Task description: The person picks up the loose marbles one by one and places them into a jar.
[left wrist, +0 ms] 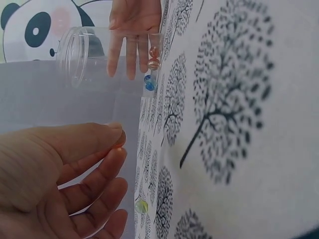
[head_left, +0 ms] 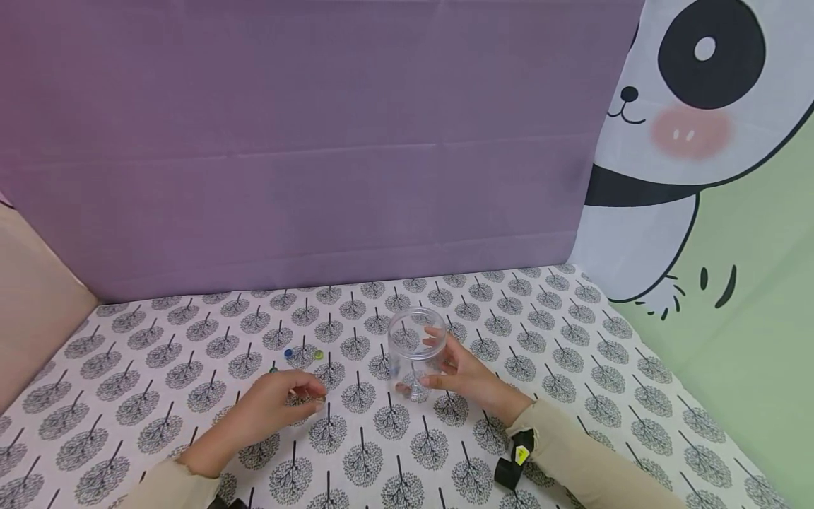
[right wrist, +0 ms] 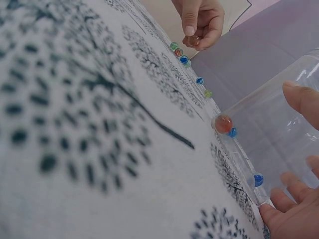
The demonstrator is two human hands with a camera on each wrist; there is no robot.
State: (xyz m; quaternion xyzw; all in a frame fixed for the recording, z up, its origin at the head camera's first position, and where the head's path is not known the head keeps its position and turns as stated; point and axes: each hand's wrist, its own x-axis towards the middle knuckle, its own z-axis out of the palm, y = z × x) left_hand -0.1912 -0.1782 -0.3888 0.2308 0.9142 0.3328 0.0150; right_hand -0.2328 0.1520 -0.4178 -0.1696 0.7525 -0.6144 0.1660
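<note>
Near the middle of the worktop [head_left: 362,456], head view: clear jar [head_left: 405,357] upright; right hand [head_left: 464,375] at its right side, thumb and fingers apart around it. Left hand [head_left: 273,399] nearer the left edge; blue marble [head_left: 288,353] and yellow marble [head_left: 319,355] beyond it, toward the far edge.

Left wrist view: left thumb and forefinger pinch an orange marble [left wrist: 119,145], clear of the worktop. Several marbles at the jar's bottom, one a striped marble [left wrist: 153,64].

Right wrist view: green marble [right wrist: 174,46] on the worktop, near the left hand.
</note>
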